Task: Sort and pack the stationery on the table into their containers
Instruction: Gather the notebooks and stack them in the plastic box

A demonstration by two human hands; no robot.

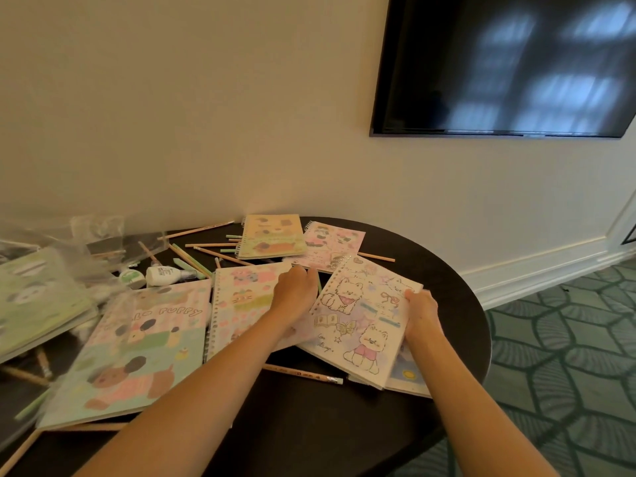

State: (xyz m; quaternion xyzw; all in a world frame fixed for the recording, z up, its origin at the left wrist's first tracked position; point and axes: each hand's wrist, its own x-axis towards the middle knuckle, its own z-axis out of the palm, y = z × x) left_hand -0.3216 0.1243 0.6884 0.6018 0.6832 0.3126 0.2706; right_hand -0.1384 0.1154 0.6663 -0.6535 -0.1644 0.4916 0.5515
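Step in hand: gathering up the notebooks; I think the white puppy notebook (361,321) is the one being picked up now
Where it is: on the right side of the round table (309,425), lying on top of a blue book (409,376)
Right hand (421,315): its fingers curl round the right edge of the white puppy notebook and hold it
Left hand (297,290): it sits at the notebook's top left edge, over a corner of the cat notebook (241,304); the fingers are bent, but I cannot tell if they hold anything
Which way it points: its long side runs from the person toward the wall, leaning a little to the right; the ring edge is on the left, and the puppies are the right way up for the person
Next move: I think it needs a lift with both hands, then a trip left to the clear bags (96,235)
Watch out: a pencil (303,375) lies close to its near corner and could roll
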